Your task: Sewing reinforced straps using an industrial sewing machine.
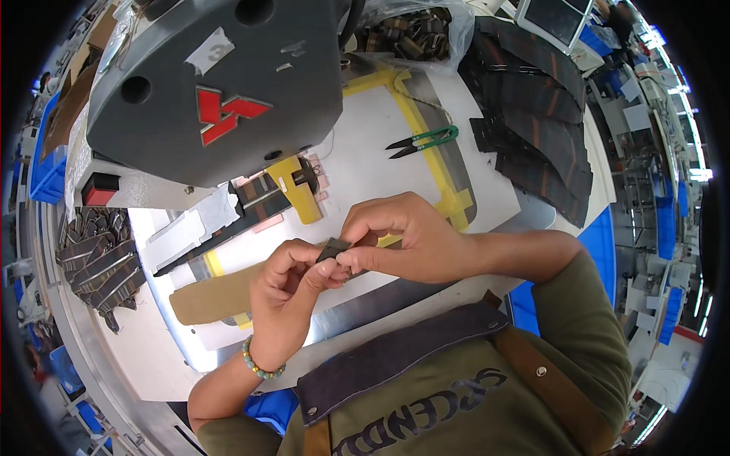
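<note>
Left hand (293, 285) and right hand (414, 235) both pinching small dark piece (332, 249), wearer's side of gray machine head (228, 80). Tan strip (217, 298) same side of machine head, passing under left hand. Green-handled snips (433, 138) right of machine head; dark striped fabric (532, 114) farther right.

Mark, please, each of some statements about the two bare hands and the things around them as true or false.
1. The left hand and right hand meet at a small dark piece. True.
2. The green-handled snips with dark pointed blades are in the right hand. False: the snips lie apart from both hands.
3. A bracelet of round beads is on the left wrist. True.
4. The long, flat tan strip lies right of the snips. False: the tan strip lies left of them.
5. A red angular emblem is on the dark grey machine head. True.
</note>
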`<state>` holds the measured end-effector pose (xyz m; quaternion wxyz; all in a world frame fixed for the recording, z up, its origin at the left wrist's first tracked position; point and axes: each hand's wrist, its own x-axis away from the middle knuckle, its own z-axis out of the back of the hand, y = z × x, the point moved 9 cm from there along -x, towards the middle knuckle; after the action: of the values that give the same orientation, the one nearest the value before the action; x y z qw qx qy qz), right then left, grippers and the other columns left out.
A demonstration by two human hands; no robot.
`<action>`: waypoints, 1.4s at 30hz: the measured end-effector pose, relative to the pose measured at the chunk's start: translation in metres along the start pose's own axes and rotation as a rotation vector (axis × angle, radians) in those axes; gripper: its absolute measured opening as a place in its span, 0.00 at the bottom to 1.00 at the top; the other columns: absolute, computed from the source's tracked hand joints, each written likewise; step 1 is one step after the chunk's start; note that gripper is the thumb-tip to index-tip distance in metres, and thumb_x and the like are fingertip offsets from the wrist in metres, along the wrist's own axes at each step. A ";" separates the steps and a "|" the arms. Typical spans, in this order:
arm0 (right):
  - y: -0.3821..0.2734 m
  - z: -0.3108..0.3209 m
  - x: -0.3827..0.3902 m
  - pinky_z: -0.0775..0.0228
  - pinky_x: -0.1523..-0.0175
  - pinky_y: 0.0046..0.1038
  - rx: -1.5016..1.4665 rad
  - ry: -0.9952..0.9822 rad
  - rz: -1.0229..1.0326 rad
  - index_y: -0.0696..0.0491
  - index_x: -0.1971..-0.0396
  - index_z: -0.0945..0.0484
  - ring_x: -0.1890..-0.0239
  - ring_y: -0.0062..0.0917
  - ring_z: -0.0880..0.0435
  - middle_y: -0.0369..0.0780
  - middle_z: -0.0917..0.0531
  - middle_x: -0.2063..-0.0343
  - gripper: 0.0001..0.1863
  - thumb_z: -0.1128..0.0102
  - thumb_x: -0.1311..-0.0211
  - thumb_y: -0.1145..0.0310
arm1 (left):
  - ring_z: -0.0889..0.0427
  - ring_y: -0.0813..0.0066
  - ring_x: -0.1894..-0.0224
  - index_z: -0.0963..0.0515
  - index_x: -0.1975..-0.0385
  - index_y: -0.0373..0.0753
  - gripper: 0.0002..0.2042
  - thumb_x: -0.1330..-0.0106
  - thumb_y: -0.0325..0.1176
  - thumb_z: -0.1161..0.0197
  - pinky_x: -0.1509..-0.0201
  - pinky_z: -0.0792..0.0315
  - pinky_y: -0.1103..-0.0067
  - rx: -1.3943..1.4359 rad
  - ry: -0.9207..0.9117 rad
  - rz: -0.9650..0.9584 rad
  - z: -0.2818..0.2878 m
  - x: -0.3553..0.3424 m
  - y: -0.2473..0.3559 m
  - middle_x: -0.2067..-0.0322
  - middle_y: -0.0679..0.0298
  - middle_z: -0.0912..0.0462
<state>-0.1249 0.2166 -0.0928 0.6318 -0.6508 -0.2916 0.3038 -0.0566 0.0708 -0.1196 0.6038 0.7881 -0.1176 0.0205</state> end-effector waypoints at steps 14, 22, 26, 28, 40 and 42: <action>0.032 0.026 -0.043 0.29 0.30 0.39 1.122 -0.035 0.553 0.51 0.43 0.14 0.32 0.30 0.21 0.36 0.18 0.34 0.21 0.28 0.36 0.67 | 0.24 0.43 0.27 0.22 0.58 0.30 0.04 0.30 0.20 0.40 0.29 0.24 0.58 -1.548 0.050 -0.474 0.039 -0.025 0.029 0.33 0.46 0.20; 0.028 0.027 -0.046 0.30 0.28 0.38 1.203 -0.036 0.589 0.50 0.45 0.13 0.33 0.29 0.20 0.34 0.14 0.39 0.18 0.31 0.33 0.64 | 0.23 0.41 0.29 0.22 0.60 0.29 0.03 0.30 0.21 0.40 0.31 0.22 0.59 -1.567 0.015 -0.459 0.035 -0.030 0.030 0.32 0.45 0.20; 0.028 0.027 -0.044 0.30 0.28 0.38 1.211 -0.026 0.628 0.50 0.46 0.14 0.35 0.29 0.18 0.34 0.12 0.42 0.16 0.32 0.31 0.63 | 0.22 0.41 0.29 0.21 0.59 0.28 0.04 0.30 0.20 0.40 0.31 0.22 0.58 -1.570 0.008 -0.456 0.034 -0.032 0.030 0.32 0.45 0.20; 0.031 0.028 -0.044 0.30 0.28 0.38 1.210 -0.017 0.634 0.51 0.47 0.13 0.35 0.29 0.18 0.35 0.12 0.42 0.16 0.32 0.31 0.63 | 0.22 0.41 0.29 0.21 0.59 0.28 0.04 0.30 0.20 0.40 0.31 0.22 0.58 -1.562 -0.003 -0.461 0.035 -0.032 0.029 0.32 0.45 0.20; 0.013 0.037 -0.038 0.25 0.32 0.40 1.117 0.049 0.680 0.52 0.49 0.13 0.39 0.31 0.16 0.36 0.14 0.40 0.16 0.29 0.35 0.65 | 0.19 0.46 0.32 0.19 0.59 0.32 0.06 0.34 0.21 0.35 0.34 0.21 0.60 -1.540 0.066 -0.533 0.038 -0.024 0.034 0.36 0.48 0.16; -0.010 0.040 -0.031 0.22 0.36 0.40 1.097 0.118 0.759 0.53 0.51 0.12 0.43 0.32 0.13 0.37 0.13 0.41 0.14 0.29 0.35 0.67 | 0.13 0.47 0.42 0.18 0.58 0.32 0.08 0.36 0.19 0.33 0.42 0.18 0.62 -1.514 0.141 -0.746 0.030 -0.007 0.050 0.44 0.49 0.12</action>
<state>-0.1752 0.2193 -0.0830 0.7353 -0.3084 0.1894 0.5730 -0.0771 0.0315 -0.0819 0.9418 0.1551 0.2062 -0.2154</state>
